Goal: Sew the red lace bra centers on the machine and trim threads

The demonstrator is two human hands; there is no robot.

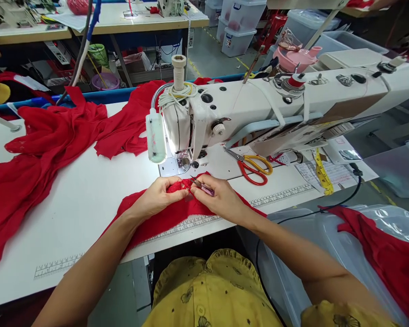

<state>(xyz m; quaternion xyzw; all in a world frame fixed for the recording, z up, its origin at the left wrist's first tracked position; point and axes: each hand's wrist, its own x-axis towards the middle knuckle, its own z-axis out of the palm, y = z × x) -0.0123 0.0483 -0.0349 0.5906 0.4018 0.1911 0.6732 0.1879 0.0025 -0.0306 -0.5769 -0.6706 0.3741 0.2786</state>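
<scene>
My left hand (162, 195) is closed on the gathered edge of a red fabric piece (163, 222), pinching it between thumb and fingers. Close beside it, my right hand (221, 197) grips a small metal-tipped tool with a purple handle (207, 189), its tip pointing at the bunched fabric. Whether it is thread snips or a seam ripper I cannot tell. Part of the cloth lies under both hands. Just beyond them stand the needle and presser foot (184, 161) of a white sewing machine (238, 100).
Scissors (254, 168) with orange and yellow handles lie right of the needle area. A large heap of red fabric (54, 150) covers the table's left side. A yellow tape measure (322, 175) hangs over papers at the right. More red cloth (378, 250) rests on a plastic bin (303, 236).
</scene>
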